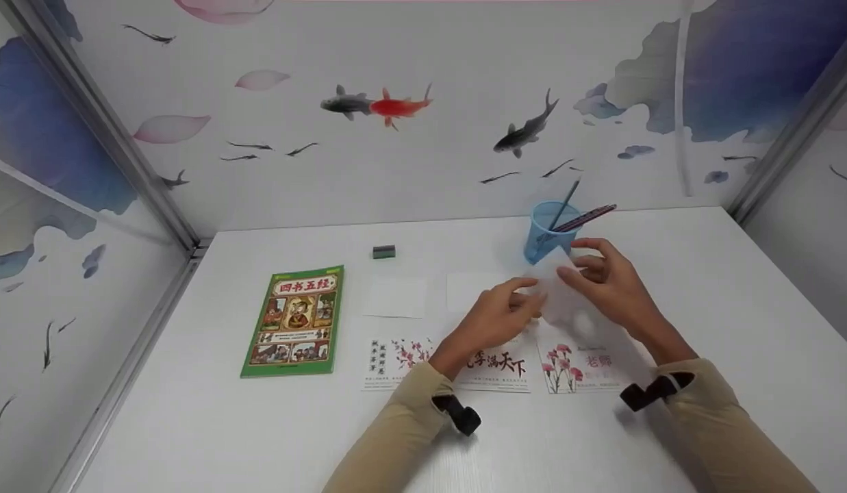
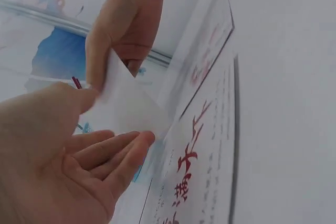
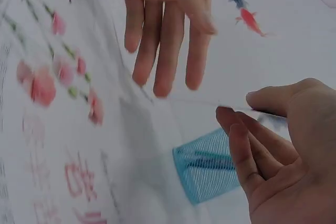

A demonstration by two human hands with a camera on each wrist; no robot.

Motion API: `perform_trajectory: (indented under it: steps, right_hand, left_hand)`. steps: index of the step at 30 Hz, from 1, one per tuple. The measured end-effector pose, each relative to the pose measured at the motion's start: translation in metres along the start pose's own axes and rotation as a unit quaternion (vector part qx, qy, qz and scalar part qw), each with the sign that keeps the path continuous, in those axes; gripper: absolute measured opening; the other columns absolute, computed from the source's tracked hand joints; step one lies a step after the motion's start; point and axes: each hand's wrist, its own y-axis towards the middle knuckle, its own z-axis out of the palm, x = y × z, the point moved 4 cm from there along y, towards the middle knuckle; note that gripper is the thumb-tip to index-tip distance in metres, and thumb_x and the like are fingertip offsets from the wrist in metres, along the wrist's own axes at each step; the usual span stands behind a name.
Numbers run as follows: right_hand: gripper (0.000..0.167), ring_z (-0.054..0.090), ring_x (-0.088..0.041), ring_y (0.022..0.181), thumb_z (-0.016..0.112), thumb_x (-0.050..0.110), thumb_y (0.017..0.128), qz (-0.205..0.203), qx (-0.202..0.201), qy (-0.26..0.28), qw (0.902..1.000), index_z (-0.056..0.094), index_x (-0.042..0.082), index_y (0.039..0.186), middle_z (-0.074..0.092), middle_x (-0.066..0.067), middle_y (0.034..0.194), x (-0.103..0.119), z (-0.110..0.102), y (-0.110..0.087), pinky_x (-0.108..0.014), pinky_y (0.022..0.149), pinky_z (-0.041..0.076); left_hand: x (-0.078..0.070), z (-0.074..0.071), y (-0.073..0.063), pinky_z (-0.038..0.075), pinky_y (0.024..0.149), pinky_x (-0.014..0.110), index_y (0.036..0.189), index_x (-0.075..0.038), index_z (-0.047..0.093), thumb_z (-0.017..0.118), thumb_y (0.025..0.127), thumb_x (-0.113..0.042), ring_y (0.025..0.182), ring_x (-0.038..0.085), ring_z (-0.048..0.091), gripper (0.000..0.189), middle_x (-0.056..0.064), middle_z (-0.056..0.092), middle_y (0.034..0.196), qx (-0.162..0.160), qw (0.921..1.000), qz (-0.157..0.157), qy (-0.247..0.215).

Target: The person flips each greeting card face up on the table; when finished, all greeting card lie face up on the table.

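Observation:
My right hand (image 1: 618, 291) pinches a small blank white card (image 1: 557, 281) between thumb and fingers. The card is raised off the table and tilted, in front of the blue cup. At the card's left side is my left hand (image 1: 498, 318), its fingers (image 3: 165, 59) fairly straight and the thumb apart from them. In the left wrist view its fingertips come close to the lower part of the card (image 2: 134, 106); contact is hard to tell. Beneath the hands lie a card with pink carnations (image 1: 563, 370) and one with red-brown calligraphy (image 1: 498, 366), partly covered by the left arm.
A blue cup (image 1: 538, 236) with pens stands at the back right. Two blank white cards (image 1: 396, 296) lie mid-table, above a card with plum blossoms (image 1: 402, 363). Left of these is a green-bordered book (image 1: 296, 322). A small dark block (image 1: 384, 252) sits farther back, before the wall.

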Motion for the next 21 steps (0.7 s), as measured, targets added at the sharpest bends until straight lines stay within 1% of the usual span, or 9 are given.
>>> perform_trajectory:
  steps: [1, 3, 6, 8, 10, 13, 15, 17, 21]
  right_hand:
    - [0.061, 0.071, -0.034, 0.13, 0.066, 0.042, 0.109, -0.018, 0.007, 0.004, 0.9998, 0.047, 0.013, 0.158, 0.069, -0.017, 0.146, 0.007, 0.004, -0.001, -0.034, 0.102, 0.062]
    - [0.05, 0.074, -0.024, 0.121, 0.058, 0.039, 0.113, -0.052, 0.027, 0.009, 0.9982, 0.05, 0.012, 0.155, 0.074, -0.011, 0.141, 0.018, 0.014, -0.002, -0.023, 0.092, 0.06]
    - [0.043, 0.073, -0.018, 0.122, 0.051, 0.031, 0.116, -0.092, 0.045, 0.0, 0.9948, 0.052, 0.013, 0.156, 0.073, -0.008, 0.142, 0.026, 0.024, -0.005, -0.019, 0.093, 0.057]
    - [0.042, 0.07, -0.021, 0.128, 0.055, 0.024, 0.115, -0.111, 0.03, -0.027, 0.993, 0.054, 0.011, 0.155, 0.071, -0.008, 0.145, 0.026, 0.025, -0.005, -0.024, 0.098, 0.056]
    - [0.045, 0.064, -0.028, 0.136, 0.063, 0.016, 0.111, -0.124, 0.008, -0.057, 0.9906, 0.055, 0.01, 0.155, 0.068, -0.01, 0.148, 0.023, 0.024, -0.005, -0.035, 0.105, 0.055]
    - [0.052, 0.055, -0.036, 0.141, 0.072, 0.009, 0.104, -0.125, -0.007, -0.091, 0.9879, 0.058, 0.008, 0.154, 0.062, -0.015, 0.152, 0.016, 0.021, -0.005, -0.053, 0.107, 0.051]
    - [0.055, 0.055, -0.037, 0.139, 0.076, 0.012, 0.102, -0.116, -0.005, -0.103, 0.9879, 0.059, 0.01, 0.154, 0.061, -0.016, 0.153, 0.014, 0.02, -0.004, -0.057, 0.105, 0.05]
    - [0.056, 0.06, -0.036, 0.131, 0.078, 0.02, 0.102, -0.1, -0.001, -0.11, 0.9889, 0.059, 0.011, 0.154, 0.065, -0.017, 0.147, 0.012, 0.018, -0.003, -0.054, 0.102, 0.052]
    - [0.068, 0.072, -0.028, 0.104, 0.08, 0.038, 0.1, -0.062, -0.006, -0.115, 0.9914, 0.055, 0.011, 0.156, 0.076, -0.013, 0.119, 0.01, 0.016, -0.001, -0.034, 0.089, 0.057]
  left_hand:
    - [-0.001, -0.001, 0.001, 0.06, 0.104, 0.029, 0.158, -0.015, 0.054, 0.053, 0.113, -0.049, 0.123, 0.017, 0.076, 0.056, 0.007, 0.075, 0.141, -0.004, 0.9988, -0.001, -0.049]
    - [-0.004, -0.002, 0.002, 0.062, 0.103, 0.031, 0.159, -0.012, 0.051, 0.052, 0.115, -0.043, 0.12, 0.02, 0.077, 0.054, 0.009, 0.073, 0.141, -0.008, 0.9912, 0.006, -0.132]
    - [-0.004, -0.005, 0.004, 0.062, 0.102, 0.031, 0.158, -0.009, 0.051, 0.052, 0.116, -0.022, 0.12, 0.02, 0.077, 0.044, 0.01, 0.07, 0.142, -0.016, 0.9795, 0.017, -0.2]
    - [-0.003, -0.007, 0.004, 0.063, 0.1, 0.03, 0.159, -0.009, 0.05, 0.051, 0.113, -0.008, 0.118, 0.021, 0.078, 0.045, 0.01, 0.07, 0.141, -0.018, 0.9787, 0.014, -0.204]
    - [0.0, -0.008, 0.003, 0.064, 0.097, 0.031, 0.159, -0.01, 0.051, 0.049, 0.111, -0.001, 0.114, 0.022, 0.079, 0.049, 0.009, 0.072, 0.138, -0.016, 0.9796, 0.001, -0.2]
    - [0.004, -0.009, 0.003, 0.066, 0.092, 0.032, 0.157, -0.011, 0.053, 0.049, 0.109, 0.0, 0.106, 0.024, 0.081, 0.049, 0.008, 0.076, 0.131, -0.008, 0.9811, -0.017, -0.192]
    - [0.004, -0.01, 0.003, 0.066, 0.09, 0.034, 0.156, -0.011, 0.053, 0.053, 0.109, -0.001, 0.102, 0.025, 0.082, 0.048, 0.009, 0.076, 0.128, -0.005, 0.9797, -0.018, -0.2]
    - [0.005, -0.013, 0.003, 0.067, 0.089, 0.035, 0.154, -0.011, 0.054, 0.062, 0.107, -0.005, 0.1, 0.026, 0.082, 0.048, 0.01, 0.076, 0.125, -0.01, 0.977, -0.016, -0.212]
    - [0.005, -0.022, 0.001, 0.066, 0.095, 0.042, 0.15, -0.011, 0.055, 0.08, 0.098, -0.011, 0.104, 0.025, 0.08, 0.057, 0.012, 0.076, 0.122, -0.031, 0.9685, -0.004, -0.247]
